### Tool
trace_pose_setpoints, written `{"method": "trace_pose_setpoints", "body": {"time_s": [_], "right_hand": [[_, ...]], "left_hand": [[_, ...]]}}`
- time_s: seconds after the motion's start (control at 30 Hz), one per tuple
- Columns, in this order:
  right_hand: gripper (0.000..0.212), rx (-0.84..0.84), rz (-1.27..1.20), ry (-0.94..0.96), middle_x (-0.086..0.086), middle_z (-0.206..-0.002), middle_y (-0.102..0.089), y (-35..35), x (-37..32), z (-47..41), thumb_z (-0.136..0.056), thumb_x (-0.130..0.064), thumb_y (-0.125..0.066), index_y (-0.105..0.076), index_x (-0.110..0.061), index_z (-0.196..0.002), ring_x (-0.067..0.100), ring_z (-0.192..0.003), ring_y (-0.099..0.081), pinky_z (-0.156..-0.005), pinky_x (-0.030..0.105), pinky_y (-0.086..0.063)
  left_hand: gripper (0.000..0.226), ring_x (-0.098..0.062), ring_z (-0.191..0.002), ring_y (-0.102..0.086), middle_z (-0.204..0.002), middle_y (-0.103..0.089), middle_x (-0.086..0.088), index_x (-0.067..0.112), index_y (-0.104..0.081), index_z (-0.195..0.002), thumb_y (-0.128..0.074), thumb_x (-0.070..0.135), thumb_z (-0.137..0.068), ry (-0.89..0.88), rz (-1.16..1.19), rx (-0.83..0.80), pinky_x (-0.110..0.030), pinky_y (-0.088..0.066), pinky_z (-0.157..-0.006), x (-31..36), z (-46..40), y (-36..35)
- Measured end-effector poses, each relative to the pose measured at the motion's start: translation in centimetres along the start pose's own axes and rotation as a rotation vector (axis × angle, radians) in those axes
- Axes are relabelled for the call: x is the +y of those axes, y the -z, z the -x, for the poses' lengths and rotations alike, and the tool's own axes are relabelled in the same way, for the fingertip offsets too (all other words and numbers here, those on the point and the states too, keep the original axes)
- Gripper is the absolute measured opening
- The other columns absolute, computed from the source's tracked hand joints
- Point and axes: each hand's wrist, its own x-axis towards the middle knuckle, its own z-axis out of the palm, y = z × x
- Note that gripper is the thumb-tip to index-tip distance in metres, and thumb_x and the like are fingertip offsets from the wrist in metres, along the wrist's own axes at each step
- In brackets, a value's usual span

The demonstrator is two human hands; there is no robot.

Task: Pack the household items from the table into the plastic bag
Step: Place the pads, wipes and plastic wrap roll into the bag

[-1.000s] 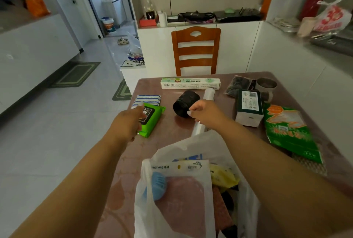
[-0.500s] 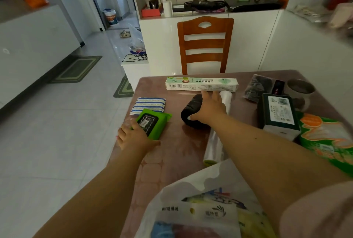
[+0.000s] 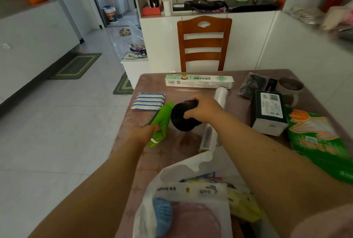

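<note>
My left hand (image 3: 145, 133) grips a green wet-wipe pack (image 3: 161, 122), tipped up on edge above the table's left side. My right hand (image 3: 204, 109) holds a black roll (image 3: 183, 118) at mid-table, fingers curled over its top. A white plastic bag (image 3: 193, 169) lies open at the near edge with several items inside. Still on the brown table (image 3: 177, 144) are a blue striped cloth (image 3: 150, 101), a long white-green box (image 3: 198, 81), a clear film roll (image 3: 210, 136), a dark green box (image 3: 270, 111) and a green glove packet (image 3: 317, 142).
A wooden chair (image 3: 204, 44) stands at the table's far side. A mug (image 3: 290, 87) and a dark packet (image 3: 253, 85) sit at the far right. White cabinets run behind and to the right. Tiled floor lies to the left.
My left hand has closed on the green pack and tilted it up off the table. My right hand has wrapped around the black roll and shifted it slightly.
</note>
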Motion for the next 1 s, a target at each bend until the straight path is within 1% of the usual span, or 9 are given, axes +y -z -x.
{"method": "trace_pose_setpoints", "body": {"time_s": [0.07,0.17,0.33,0.43,0.5,0.6,0.73,0.9,1.0], "right_hand": [[0.06,0.118,-0.146,-0.009,0.001,-0.113,-0.054,1.8,-0.6,3.4,-0.065,-0.038,-0.078,-0.054,-0.026,-0.118,0.021,-0.101,-0.055,-0.086,0.037,-0.054],[0.054,0.284,-0.409,-0.045,-0.005,-0.113,-0.051,4.2,-0.5,9.6,-0.073,-0.036,-0.073,-0.051,-0.03,-0.121,0.017,-0.103,-0.052,-0.082,0.031,-0.048],[0.055,0.523,-0.682,-0.188,0.0,-0.112,-0.053,7.5,3.1,18.8,-0.073,-0.038,-0.072,-0.051,-0.027,-0.122,0.021,-0.097,-0.055,-0.074,0.033,-0.051],[0.066,0.658,-0.662,-0.291,0.008,-0.118,-0.057,8.5,4.7,22.2,-0.052,-0.053,-0.071,-0.052,-0.031,-0.112,0.028,-0.098,-0.06,-0.081,0.046,-0.056],[0.067,0.695,-0.581,-0.306,0.008,-0.118,-0.057,9.0,5.5,24.0,-0.045,-0.06,-0.066,-0.051,-0.036,-0.105,0.029,-0.098,-0.06,-0.081,0.049,-0.056],[0.061,0.679,-0.532,-0.284,0.004,-0.115,-0.056,9.0,5.9,25.8,-0.054,-0.054,-0.071,-0.053,-0.033,-0.108,0.027,-0.097,-0.059,-0.078,0.044,-0.056],[0.047,0.561,-0.495,-0.162,0.003,-0.11,-0.056,7.6,4.2,26.1,-0.068,-0.042,-0.074,-0.054,-0.029,-0.109,0.022,-0.093,-0.058,-0.065,0.028,-0.048],[0.044,0.201,-0.351,0.004,-0.003,-0.104,-0.059,1.3,2.4,26.7,-0.071,-0.037,-0.077,-0.057,-0.026,-0.109,0.014,-0.094,-0.059,-0.069,0.019,-0.046],[0.058,0.196,-0.227,-0.003,0.003,-0.114,-0.049,-0.8,3.1,27.4,-0.068,-0.044,-0.076,-0.054,-0.027,-0.119,0.019,-0.104,-0.053,-0.087,0.029,-0.051]], "left_hand": [[0.016,-0.024,-0.072,-0.057,-0.079,-0.069,-0.007,0.01,-0.058,-0.098,-0.062,0.012,-0.083,0.03,0.224,-0.165,-0.029,-0.047,-0.064,2.2,3.1,0.8],[0.03,-0.026,-0.077,-0.064,-0.088,-0.069,-0.01,0.014,-0.062,-0.104,-0.066,0.022,-0.075,-0.014,0.335,-0.263,-0.032,-0.053,-0.066,5.4,7.3,2.6],[0.029,-0.023,-0.074,-0.065,-0.091,-0.068,-0.012,0.013,-0.065,-0.105,-0.06,0.026,-0.08,-0.209,0.084,-0.548,-0.03,-0.054,-0.059,9.7,15.8,3.8],[0.02,-0.022,-0.071,-0.063,-0.079,-0.07,-0.009,0.012,-0.067,-0.093,-0.063,0.026,-0.08,-0.145,-0.161,-0.674,-0.032,-0.052,-0.073,9.0,19.5,2.6],[0.035,-0.025,-0.079,-0.064,-0.089,-0.07,-0.012,0.01,-0.067,-0.098,-0.07,0.03,-0.07,-0.074,-0.315,-0.679,-0.038,-0.052,-0.086,7.3,20.8,1.7],[0.043,-0.025,-0.081,-0.064,-0.091,-0.068,-0.011,0.005,-0.064,-0.108,-0.073,0.029,-0.073,-0.115,-0.503,-0.597,-0.038,-0.054,-0.084,4.7,21.8,0.6],[0.058,-0.019,-0.091,-0.058,-0.106,-0.062,-0.002,0.018,-0.055,-0.119,-0.076,0.038,-0.068,-0.425,-0.974,-0.362,-0.029,-0.05,-0.08,0.9,23.5,-0.5],[0.055,-0.019,-0.108,-0.058,-0.123,-0.062,-0.002,0.022,-0.055,-0.124,-0.075,0.036,-0.075,-0.498,-0.968,-0.389,-0.027,-0.047,-0.089,-1.6,25.1,0.5],[0.065,-0.025,-0.122,-0.043,-0.133,-0.049,-0.005,0.022,-0.048,-0.131,-0.066,0.054,-0.077,-0.641,-1.135,0.152,-0.034,-0.037,-0.096,-1.4,26.0,3.5]]}}
